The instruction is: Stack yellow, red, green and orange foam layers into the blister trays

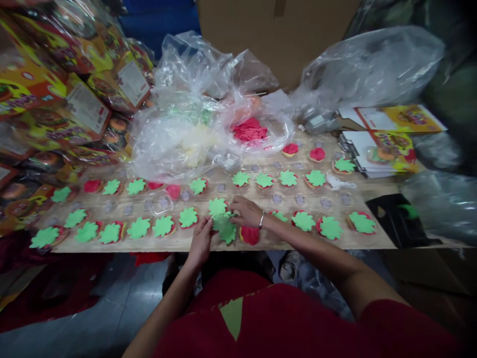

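Near the table's front edge, my left hand (pixel 202 239) pinches the left side of some green scalloped foam leaf pieces (pixel 225 229). My right hand (pixel 246 213) wears a metal bangle, and its bent fingers close on the upper right edge of the same pieces. Just behind them is another green foam leaf (pixel 217 206). A red foam piece (pixel 249 235) lies below my right hand. Rows of small toy stacks topped with green leaves (pixel 163 226) run to both sides. Some stacks show red tops, such as one (pixel 317 154) at the back right.
Clear plastic bags (pixel 160 144) crowd the back, one holding red pieces (pixel 249 130). Packaged toy burger boxes (pixel 85 109) pile up at left. Printed cards (pixel 395 144) and a black object (pixel 398 219) lie at right. A cardboard box (pixel 276 44) stands behind the wooden table (pixel 141 244).
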Action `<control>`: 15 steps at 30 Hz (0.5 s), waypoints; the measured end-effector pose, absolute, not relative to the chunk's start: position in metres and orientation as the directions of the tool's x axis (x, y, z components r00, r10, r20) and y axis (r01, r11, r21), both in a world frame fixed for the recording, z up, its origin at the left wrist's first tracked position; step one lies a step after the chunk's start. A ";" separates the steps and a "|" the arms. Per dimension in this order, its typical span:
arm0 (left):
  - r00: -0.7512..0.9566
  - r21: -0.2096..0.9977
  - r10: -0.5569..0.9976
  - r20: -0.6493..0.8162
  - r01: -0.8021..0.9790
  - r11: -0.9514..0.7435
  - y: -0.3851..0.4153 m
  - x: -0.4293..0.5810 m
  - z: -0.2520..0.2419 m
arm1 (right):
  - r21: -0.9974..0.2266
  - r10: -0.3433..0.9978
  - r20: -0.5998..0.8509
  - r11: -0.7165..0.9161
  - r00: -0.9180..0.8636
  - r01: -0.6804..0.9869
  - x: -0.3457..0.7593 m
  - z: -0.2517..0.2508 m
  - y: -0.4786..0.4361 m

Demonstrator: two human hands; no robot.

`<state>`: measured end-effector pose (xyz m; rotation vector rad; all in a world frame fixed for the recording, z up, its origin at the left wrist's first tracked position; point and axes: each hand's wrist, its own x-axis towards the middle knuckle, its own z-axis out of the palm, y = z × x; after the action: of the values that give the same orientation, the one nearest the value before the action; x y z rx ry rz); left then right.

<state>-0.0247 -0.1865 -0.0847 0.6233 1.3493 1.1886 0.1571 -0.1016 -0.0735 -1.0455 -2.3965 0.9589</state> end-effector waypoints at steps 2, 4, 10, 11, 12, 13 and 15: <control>-0.174 0.874 0.900 -0.399 -0.367 0.317 -0.182 -0.022 -0.078 | -0.862 0.766 0.065 0.366 -0.639 0.351 0.156 -0.070 -0.097; -0.153 0.866 0.915 -0.375 -0.410 0.286 -0.175 -0.018 -0.070 | -0.979 0.787 -0.030 0.100 -0.616 0.177 0.155 -0.067 -0.094; -0.260 0.964 0.939 0.226 0.200 -0.176 -0.161 -0.013 -0.057 | -0.746 0.733 -0.411 -0.612 -0.542 -0.263 0.155 -0.056 -0.094; -0.194 0.902 0.914 0.358 0.324 -0.285 -0.161 -0.014 -0.056 | -0.693 0.720 -0.432 -0.650 -0.543 -0.311 0.156 -0.054 -0.095; -0.107 0.835 0.885 0.452 0.400 -0.378 -0.162 -0.015 -0.056 | -0.650 0.707 -0.443 -0.677 -0.552 -0.346 0.157 -0.052 -0.096; -0.020 0.783 0.861 0.508 0.427 -0.452 -0.163 -0.016 -0.056 | -0.614 0.693 -0.448 -0.698 -0.565 -0.369 0.158 -0.051 -0.096; 0.058 0.763 0.839 0.540 0.387 -0.518 -0.163 -0.013 -0.055 | -0.568 0.670 -0.443 -0.724 -0.596 -0.391 0.160 -0.050 -0.097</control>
<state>-0.0133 -0.1634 -0.0553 1.9261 1.2232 1.4577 0.1598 -0.0975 -0.0505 -0.8729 -0.5588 2.2973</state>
